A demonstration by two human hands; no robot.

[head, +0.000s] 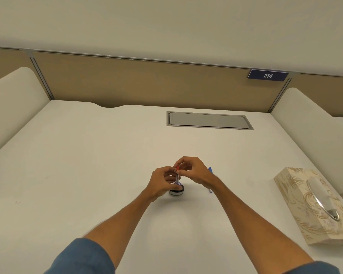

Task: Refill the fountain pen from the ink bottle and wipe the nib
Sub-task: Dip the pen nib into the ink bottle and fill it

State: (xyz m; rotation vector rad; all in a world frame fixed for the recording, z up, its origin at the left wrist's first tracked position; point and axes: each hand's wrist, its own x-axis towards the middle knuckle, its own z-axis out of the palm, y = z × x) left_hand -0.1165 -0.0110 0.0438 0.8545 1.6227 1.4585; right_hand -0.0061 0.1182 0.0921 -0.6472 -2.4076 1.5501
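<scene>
Your left hand (162, 181) steadies the ink bottle (176, 191) on the surface (107, 165); your right hand (192, 171) pinches the fountain pen (177, 176) upright, nib end down in the bottle.

My left hand (162, 181) covers most of the ink bottle (176, 192), so only its lower edge shows and I cannot tell whether its mouth is open; above the bottle the pen section (177, 177) is so small and so wrapped by the fingers of my right hand (192, 171) that its nib cannot be made out. Right of the bottle, my right wrist hides the middle of the blue pen barrel (210, 171); farther right, the tissue box (297, 196) runs off the picture's edge.
</scene>
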